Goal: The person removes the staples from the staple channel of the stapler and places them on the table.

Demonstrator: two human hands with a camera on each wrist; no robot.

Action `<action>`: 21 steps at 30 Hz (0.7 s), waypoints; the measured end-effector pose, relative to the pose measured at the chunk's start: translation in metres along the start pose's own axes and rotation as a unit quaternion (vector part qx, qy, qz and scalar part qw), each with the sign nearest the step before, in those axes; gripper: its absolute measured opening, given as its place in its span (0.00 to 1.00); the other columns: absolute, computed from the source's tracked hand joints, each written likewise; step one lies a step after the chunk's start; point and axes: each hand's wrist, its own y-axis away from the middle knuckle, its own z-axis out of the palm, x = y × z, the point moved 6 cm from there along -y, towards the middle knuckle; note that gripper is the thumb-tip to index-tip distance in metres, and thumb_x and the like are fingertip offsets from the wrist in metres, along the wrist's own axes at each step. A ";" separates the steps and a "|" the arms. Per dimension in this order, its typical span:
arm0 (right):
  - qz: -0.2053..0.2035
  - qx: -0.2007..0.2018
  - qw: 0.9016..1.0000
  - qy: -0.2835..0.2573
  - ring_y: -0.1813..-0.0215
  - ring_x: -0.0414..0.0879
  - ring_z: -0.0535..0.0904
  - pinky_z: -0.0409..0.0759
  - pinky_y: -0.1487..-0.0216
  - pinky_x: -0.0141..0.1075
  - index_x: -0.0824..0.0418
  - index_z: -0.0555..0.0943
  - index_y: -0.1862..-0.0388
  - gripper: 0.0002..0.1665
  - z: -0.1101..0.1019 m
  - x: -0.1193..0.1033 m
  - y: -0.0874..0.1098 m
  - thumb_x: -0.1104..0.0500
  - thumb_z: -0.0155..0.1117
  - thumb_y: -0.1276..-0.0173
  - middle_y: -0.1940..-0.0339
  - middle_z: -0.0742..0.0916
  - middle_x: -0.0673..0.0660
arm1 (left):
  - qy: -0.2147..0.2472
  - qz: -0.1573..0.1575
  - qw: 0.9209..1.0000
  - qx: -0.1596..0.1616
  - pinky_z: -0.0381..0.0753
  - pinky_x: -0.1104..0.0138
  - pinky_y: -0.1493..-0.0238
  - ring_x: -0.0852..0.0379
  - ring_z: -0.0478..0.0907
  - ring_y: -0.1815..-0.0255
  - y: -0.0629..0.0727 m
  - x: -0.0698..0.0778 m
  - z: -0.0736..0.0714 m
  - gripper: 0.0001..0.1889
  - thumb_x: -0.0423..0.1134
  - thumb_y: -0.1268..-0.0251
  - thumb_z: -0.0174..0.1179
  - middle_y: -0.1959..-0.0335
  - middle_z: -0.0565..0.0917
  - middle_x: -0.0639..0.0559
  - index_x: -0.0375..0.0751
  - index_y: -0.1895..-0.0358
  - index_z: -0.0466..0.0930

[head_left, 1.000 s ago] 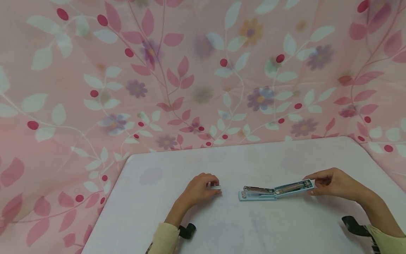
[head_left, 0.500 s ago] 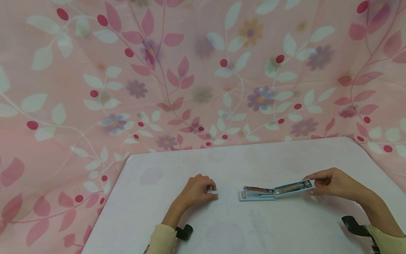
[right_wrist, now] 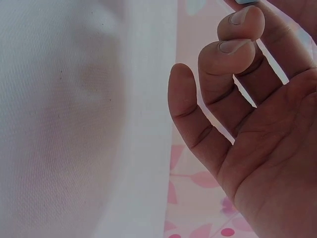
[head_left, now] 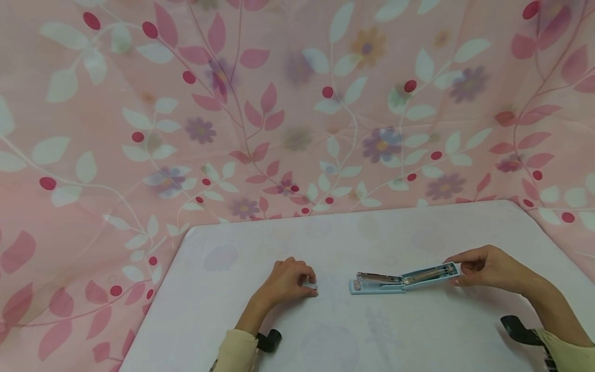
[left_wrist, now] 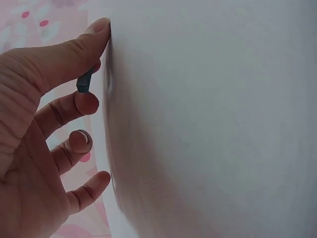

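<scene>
A light blue stapler (head_left: 403, 282) stands folded wide open on the table, its base flat at the left. The lid slants up to the right, with its metal channel facing up. My right hand (head_left: 494, 267) pinches the lid's far end between thumb and fingers; only a sliver of blue shows at the top of the right wrist view. To the left of the stapler, apart from it, my left hand (head_left: 289, 281) is low over the table. It pinches a short grey strip of staples (left_wrist: 84, 82) between thumb and fingers, the other fingers loosely curved.
The white table (head_left: 325, 341) has rounded back corners and a faint print. Behind it hangs a pink curtain (head_left: 288, 134) with leaves and flowers. Black wrist mounts (head_left: 269, 341) sit at both sleeves.
The left hand, with the staple strip, has drawn slightly left and toward the person, away from the stapler. The right hand and the stapler have stayed put.
</scene>
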 end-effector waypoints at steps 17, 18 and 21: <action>0.005 0.004 1.000 0.009 0.78 0.43 0.69 0.63 0.84 0.34 0.68 0.86 0.53 0.19 0.000 0.002 0.000 0.66 0.77 0.45 0.81 0.75 0.50 | 0.018 -0.013 0.999 -0.027 0.63 0.59 0.60 0.64 0.67 0.70 0.003 -0.001 -0.001 0.08 0.50 0.47 0.75 0.78 0.74 0.68 0.61 0.67 0.85; 0.005 0.003 1.000 0.009 0.78 0.43 0.69 0.63 0.84 0.34 0.68 0.86 0.54 0.19 0.000 0.003 0.000 0.66 0.77 0.45 0.81 0.75 0.50 | 0.018 -0.012 0.999 -0.028 0.63 0.59 0.60 0.64 0.67 0.70 0.003 -0.001 -0.001 0.08 0.50 0.47 0.75 0.78 0.74 0.67 0.61 0.67 0.85; 0.005 0.002 1.000 0.005 0.78 0.43 0.69 0.63 0.83 0.35 0.68 0.86 0.54 0.19 0.000 0.003 0.000 0.67 0.77 0.45 0.81 0.75 0.50 | 0.020 -0.012 0.999 -0.031 0.63 0.58 0.60 0.64 0.67 0.70 0.004 -0.001 -0.001 0.07 0.49 0.46 0.74 0.79 0.74 0.67 0.60 0.68 0.85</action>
